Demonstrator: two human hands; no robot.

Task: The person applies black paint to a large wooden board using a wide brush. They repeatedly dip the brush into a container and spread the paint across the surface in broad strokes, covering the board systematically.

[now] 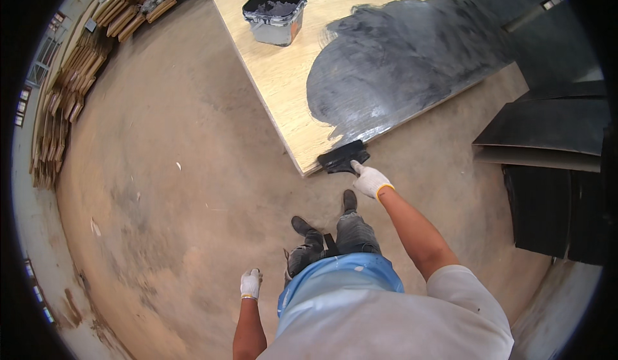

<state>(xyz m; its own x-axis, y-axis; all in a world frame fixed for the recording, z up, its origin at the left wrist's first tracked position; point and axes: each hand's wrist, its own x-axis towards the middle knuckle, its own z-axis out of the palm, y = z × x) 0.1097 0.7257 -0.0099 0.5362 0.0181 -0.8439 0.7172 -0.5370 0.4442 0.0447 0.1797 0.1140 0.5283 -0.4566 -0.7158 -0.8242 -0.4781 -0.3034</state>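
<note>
My right hand (373,181), in a white knitted glove, grips a wide black spreader (344,158), its index finger stretched along the tool. The blade lies at the near corner of a pale plywood sheet (273,80). Wet-looking black coating (399,70) covers much of the sheet's middle and right, with bare wood along the left. A square bucket (278,30), smeared at the rim and holding dark paste, stands on the sheet's far left part. Low at my side hangs my gloved left hand (252,283), fingers curled in, with nothing visible in it.
Stacked wooden boards (77,80) line the wall at the far left. Dark panels (547,128) lie piled at the right, and more black sheets (547,208) stand below them. My boots (302,225) are on the brown concrete floor (174,186), close to the sheet's near edge.
</note>
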